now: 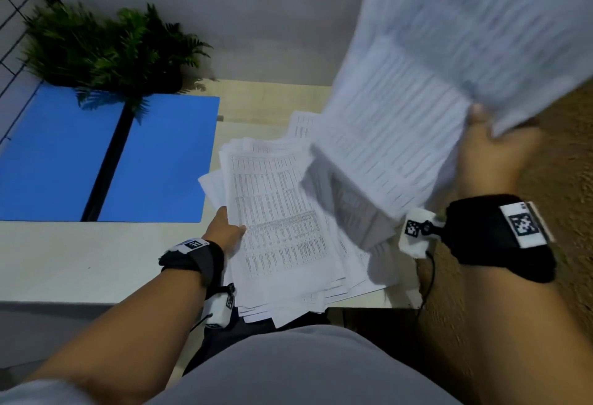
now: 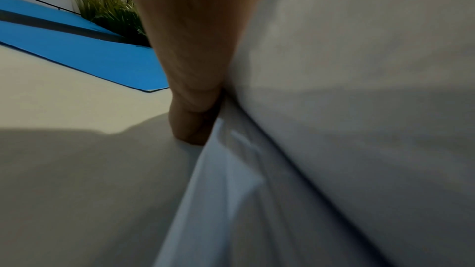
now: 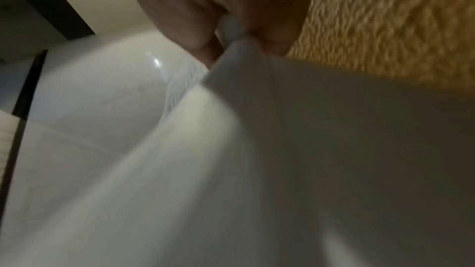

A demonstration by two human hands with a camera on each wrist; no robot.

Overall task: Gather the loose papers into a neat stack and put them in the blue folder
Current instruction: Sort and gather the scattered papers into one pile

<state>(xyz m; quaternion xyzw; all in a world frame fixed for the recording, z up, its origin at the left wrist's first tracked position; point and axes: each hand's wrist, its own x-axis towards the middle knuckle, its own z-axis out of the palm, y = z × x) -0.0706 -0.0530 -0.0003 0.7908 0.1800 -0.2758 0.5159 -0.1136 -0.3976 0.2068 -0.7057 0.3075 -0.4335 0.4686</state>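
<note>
My left hand (image 1: 224, 228) is gripping the messy pile of printed white papers (image 1: 282, 221) at centre frame, long axis running top to bottom. My right hand (image 1: 491, 154) is pinching blurred raised sheets (image 1: 433, 90) at upper right. The flat open blue folder (image 1: 160, 161) is lying at left, spine tilted diagonally.

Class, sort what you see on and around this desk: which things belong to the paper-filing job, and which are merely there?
Part of the job:
pile of papers, steadied by the left hand
lifted sheets, gripped by the right hand
blue folder, lying open

Merely there:
potted fern
wire grid
desk
</note>
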